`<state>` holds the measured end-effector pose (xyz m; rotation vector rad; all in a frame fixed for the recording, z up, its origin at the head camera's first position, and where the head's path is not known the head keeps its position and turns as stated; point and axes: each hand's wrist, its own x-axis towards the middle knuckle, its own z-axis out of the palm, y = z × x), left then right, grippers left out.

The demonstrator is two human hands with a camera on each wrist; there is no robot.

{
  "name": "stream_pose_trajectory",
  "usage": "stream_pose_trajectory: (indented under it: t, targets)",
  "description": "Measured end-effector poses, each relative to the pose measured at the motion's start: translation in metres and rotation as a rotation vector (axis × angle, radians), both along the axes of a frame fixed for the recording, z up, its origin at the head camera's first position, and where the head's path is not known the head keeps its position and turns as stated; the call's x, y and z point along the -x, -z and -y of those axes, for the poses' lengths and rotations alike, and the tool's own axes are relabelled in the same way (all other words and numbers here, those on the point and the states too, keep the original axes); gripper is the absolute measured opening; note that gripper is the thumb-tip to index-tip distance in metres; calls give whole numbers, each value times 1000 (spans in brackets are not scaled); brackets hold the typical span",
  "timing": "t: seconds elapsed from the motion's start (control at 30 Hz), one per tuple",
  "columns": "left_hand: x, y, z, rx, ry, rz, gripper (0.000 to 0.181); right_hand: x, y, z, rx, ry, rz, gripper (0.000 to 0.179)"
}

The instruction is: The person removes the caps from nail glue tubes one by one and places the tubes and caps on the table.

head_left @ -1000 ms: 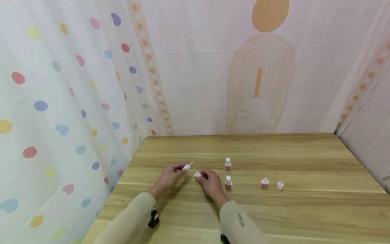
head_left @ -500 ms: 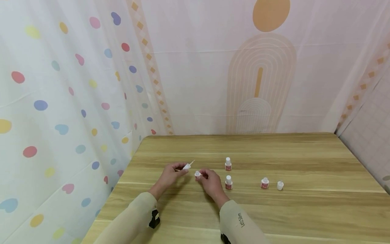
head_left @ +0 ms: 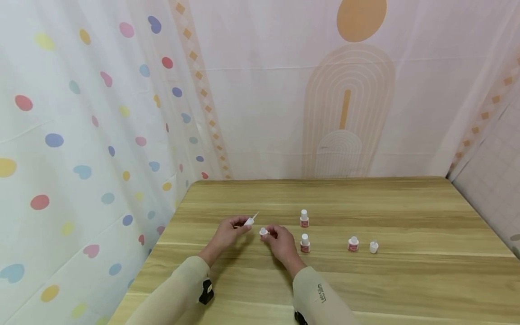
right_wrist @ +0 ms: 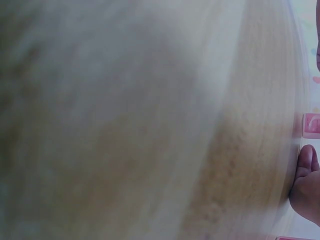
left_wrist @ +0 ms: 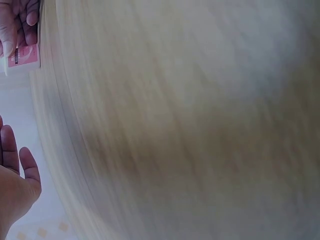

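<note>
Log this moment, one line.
left hand: holds stemmed cap; right hand: holds uncapped bottle; nearby: two capped bottles, second uncapped bottle, loose cap

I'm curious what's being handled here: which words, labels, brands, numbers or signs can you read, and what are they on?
"LetSSlim", as best it reads: right sleeve.
Held bottle, pink label: print too blurred to read surely.
Three standing bottles: label print too small to read.

blurred wooden tabletop (right_wrist: 165, 130), right hand (right_wrist: 306, 186) at one edge, pink-labelled bottle (right_wrist: 312, 125) at its fingers (right_wrist: 305, 159), dotted curtain (right_wrist: 310, 30)
</note>
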<state>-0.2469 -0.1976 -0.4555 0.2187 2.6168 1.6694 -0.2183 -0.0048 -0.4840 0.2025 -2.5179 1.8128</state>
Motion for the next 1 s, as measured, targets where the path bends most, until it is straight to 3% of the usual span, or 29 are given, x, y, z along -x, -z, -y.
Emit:
stream_pose_trajectory:
  t: [0.6, 1.0]
  targets:
    - [4, -2, -5, -33, -12, 0, 21, 3, -3, 0, 30, -23, 3, 4]
    - [4, 1, -8, -37, -58, -11, 25, 0, -1, -1, 29, -22, -16, 5]
